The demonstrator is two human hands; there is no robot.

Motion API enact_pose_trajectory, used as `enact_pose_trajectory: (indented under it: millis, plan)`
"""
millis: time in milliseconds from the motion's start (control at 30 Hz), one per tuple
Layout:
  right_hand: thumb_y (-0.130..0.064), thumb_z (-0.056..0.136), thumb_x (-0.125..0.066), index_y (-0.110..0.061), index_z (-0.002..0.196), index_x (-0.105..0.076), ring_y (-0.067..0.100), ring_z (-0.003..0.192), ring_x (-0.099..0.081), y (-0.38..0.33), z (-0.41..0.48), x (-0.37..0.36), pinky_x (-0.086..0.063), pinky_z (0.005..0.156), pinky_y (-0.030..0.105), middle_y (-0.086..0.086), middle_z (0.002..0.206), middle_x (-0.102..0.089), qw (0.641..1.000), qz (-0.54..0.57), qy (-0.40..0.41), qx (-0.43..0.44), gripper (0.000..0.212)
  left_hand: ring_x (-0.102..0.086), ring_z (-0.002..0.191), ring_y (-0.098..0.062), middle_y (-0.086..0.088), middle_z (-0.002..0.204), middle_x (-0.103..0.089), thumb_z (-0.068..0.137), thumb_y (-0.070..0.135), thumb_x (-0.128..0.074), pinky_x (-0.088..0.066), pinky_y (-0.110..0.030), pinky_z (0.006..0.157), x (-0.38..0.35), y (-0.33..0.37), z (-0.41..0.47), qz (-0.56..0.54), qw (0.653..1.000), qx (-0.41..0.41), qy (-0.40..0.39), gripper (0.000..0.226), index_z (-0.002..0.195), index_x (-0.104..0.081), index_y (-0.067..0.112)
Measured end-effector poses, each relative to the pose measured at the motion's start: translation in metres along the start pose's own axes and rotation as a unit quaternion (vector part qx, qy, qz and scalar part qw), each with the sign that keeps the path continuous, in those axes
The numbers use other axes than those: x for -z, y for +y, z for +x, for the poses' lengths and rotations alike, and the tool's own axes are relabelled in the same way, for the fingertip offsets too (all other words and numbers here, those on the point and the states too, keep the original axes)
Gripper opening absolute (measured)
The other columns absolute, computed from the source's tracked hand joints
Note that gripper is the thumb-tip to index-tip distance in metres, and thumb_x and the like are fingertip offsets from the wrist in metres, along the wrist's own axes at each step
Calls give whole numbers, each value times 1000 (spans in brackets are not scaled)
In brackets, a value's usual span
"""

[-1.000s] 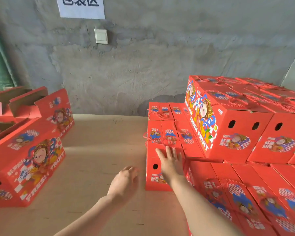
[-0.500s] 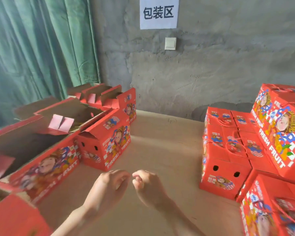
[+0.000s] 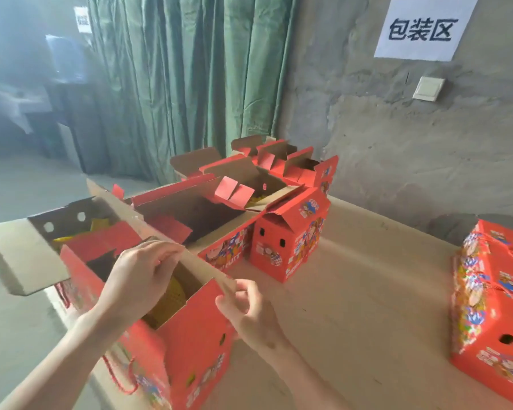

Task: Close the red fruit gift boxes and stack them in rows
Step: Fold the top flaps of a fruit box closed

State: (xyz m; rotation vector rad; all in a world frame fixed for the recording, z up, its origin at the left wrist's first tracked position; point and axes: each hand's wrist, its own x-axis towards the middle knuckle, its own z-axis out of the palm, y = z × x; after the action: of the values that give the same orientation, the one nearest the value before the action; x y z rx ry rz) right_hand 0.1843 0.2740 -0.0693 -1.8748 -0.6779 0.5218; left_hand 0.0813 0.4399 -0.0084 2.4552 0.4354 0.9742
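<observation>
The nearest box stands open at the near-left edge of the tabletop, with both hands on its long flap. The left hand has its fingers curled over the flap's upper edge, its grip clenched on the cardboard. The right hand pinches the flap's near corner between thumb and fingertips. Yellow padding shows inside the box, and a red cord handle hangs down its left side.

The job looks partway done. This box is not yet closed. Behind it a row of open boxes runs back toward the curtain, flaps up, so several are left to shut. A smaller box beside them has its top folded over, though I cannot tell whether it is fully fastened. At the right edge the closed boxes stand together well apart from the open ones. Stacking has begun there, but too little is in view to count rows.

A white paper sign on the concrete wall reads "包装区", above a light switch. A small notice far left is too blurred to read. The box sides carry cartoon figures and white lettering, smeared by motion. One stretch may read "FRUIT".
</observation>
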Motion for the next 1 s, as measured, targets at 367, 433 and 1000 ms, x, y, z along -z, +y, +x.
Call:
enact_pose_trajectory:
  millis: [367, 433, 1000]
  plan:
    - [-14, 92, -48, -21, 67, -55, 25, 71, -63, -18, 27, 15, -49, 66, 35, 3, 74, -61, 960, -276, 8, 49, 27, -60, 76, -4, 7, 95, -70, 89, 15, -62, -48, -16, 73, 9, -33, 22, -12, 996, -29, -81, 18, 103, -72, 21]
    - [-11, 91, -48, -23, 60, -46, 23, 69, -70, -17, 18, 25, -54, 63, 36, 0, 66, -61, 971, -237, -5, 20, 33, -61, 77, -6, 7, 94, -70, 89, 17, -61, -49, -17, 72, 13, -33, 26, -17, 996, -38, -81, 18, 103, -71, 22]
    - [0, 95, -47, -3, 94, -64, 21, 68, -71, 55, -123, 211, -55, 63, 28, 7, 78, -69, 966, -164, 93, -176, 17, -63, 77, -10, 6, 93, -71, 87, 21, -65, -52, -24, 71, -56, 33, 29, -51, 978, -58, -193, 13, 97, -73, 23]
